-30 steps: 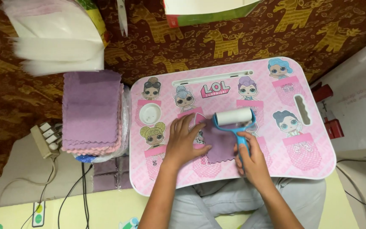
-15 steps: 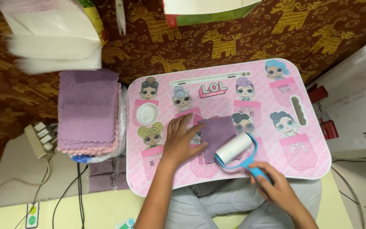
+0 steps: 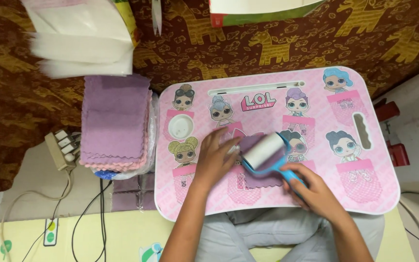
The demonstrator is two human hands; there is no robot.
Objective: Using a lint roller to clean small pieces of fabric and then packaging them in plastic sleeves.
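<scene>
Across the person's lap sits the pink tabletop (image 3: 364, 194), a small lap desk printed with cartoon doll figures, round recess at its left side, slot along its far edge. Patterned brown-gold cloth (image 3: 277, 43) lies beyond the tabletop, far side. Stack of purple cloths (image 3: 115, 119) sits just left of the tabletop, scalloped edges, pink ones lower in the pile. White folded sheets (image 3: 81, 41) lie beyond that stack, up-left of the tabletop. White power strip (image 3: 63, 148) with cords lies further left of the tabletop, on the floor side.

Single purple cloth (image 3: 263, 177) lies flat at the tabletop's centre, near edge side. Left hand (image 3: 217, 157) is spread flat, palm down, fingers pressing the cloth's left edge onto the tabletop. Right hand (image 3: 316, 191) is closed around the blue handle of the lint roller (image 3: 265, 150), toward the tabletop's near right. Roller's white drum lies on the cloth, tilted diagonal, just right of the left hand's fingertips. Hands are apart, roller drum between them. Blue frame wraps the drum's near side.
</scene>
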